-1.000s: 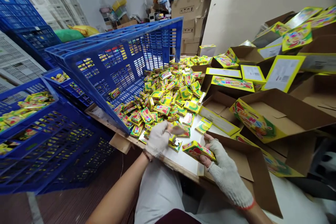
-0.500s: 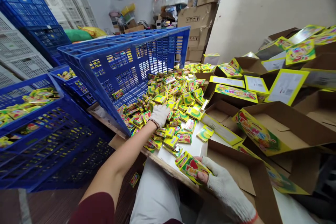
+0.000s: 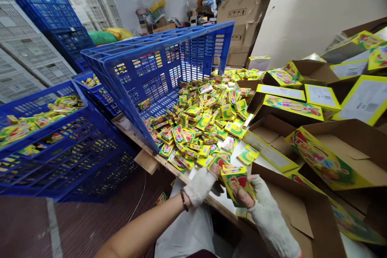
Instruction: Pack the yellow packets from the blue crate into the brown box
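Observation:
Both my hands wear white knit gloves with open fingertips. My right hand point(image 3: 260, 203) grips a stack of small yellow-green candy packets point(image 3: 237, 179) at the table's near edge. My left hand point(image 3: 201, 185) is closed on one more packet point(image 3: 218, 162) and holds it against the left side of that stack. Just beyond lies a heap of the same loose packets point(image 3: 199, 121), spilling from a tipped blue crate point(image 3: 157, 72). An open brown carton point(image 3: 299, 205) stands right beside my right hand.
Several open yellow-printed cartons point(image 3: 326, 149) crowd the right side of the table. Blue crates point(image 3: 45, 129) with more packets are stacked at left, grey and blue crates behind them. Cardboard boxes point(image 3: 242, 12) pile at the back wall. One packet point(image 3: 161, 198) lies on the floor.
My left hand came back from the heap with a packet and brought it to the stack. My right hand lifted the stack a little and turned it more upright.

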A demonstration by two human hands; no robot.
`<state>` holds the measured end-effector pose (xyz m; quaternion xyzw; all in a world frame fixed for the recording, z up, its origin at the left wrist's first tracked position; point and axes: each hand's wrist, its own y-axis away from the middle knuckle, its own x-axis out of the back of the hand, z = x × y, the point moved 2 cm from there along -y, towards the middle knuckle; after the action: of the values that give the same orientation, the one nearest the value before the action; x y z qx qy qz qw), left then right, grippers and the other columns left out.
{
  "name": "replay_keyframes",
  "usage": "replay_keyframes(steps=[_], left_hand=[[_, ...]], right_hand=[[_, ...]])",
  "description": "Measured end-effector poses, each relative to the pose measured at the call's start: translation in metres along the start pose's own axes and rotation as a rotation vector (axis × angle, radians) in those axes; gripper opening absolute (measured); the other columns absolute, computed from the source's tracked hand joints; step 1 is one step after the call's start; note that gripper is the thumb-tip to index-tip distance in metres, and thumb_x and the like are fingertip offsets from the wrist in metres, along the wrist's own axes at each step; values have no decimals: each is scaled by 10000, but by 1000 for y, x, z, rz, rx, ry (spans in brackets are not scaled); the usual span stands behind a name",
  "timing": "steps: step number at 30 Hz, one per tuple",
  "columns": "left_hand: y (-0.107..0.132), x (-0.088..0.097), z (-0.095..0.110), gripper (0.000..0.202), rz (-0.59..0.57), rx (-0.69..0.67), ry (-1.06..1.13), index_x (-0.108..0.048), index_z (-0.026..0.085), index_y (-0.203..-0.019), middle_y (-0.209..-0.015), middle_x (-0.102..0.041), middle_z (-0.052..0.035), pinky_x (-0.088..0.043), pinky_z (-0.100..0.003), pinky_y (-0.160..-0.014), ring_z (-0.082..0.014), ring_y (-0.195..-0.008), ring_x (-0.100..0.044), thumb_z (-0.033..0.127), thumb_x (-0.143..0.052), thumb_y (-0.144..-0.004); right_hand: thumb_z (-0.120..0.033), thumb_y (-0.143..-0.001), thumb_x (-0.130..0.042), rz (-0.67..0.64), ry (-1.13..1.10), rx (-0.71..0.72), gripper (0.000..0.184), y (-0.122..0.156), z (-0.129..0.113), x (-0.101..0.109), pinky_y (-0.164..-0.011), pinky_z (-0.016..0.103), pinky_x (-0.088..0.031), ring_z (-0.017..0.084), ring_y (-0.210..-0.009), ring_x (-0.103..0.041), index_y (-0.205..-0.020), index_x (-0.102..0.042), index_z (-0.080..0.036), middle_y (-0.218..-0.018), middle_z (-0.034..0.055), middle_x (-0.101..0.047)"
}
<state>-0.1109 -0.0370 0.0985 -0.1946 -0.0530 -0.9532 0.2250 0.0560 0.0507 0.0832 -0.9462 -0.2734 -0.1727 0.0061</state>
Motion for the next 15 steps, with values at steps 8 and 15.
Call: replay_keyframes(steps=[8,15], left_hand=[[-24,102,-47,414,247,-179,-794,-694,206,-1073,-1275,-651,-130,-515,-432,-1058,-268,-1190,-625,24,-540,-735],[4,97,-65,369,351,-512,-546,-643,211,-1060,-1250,-676,-119,-532,-424,-1041,-224,-1186,-641,44,-493,-767]], right_hand=[[-669,-695,-732,-126,-420,-200,703,7,-4,-10,-882,460,-592,328,-1027,-706,-1221,-578,-231,-1172,140,-722],[-725,-683,-694,-415,-742,-376,584,15,-14,-16,-908,541,-573,371,-1030,-713,-1007,-753,-244,-1018,153,-767]])
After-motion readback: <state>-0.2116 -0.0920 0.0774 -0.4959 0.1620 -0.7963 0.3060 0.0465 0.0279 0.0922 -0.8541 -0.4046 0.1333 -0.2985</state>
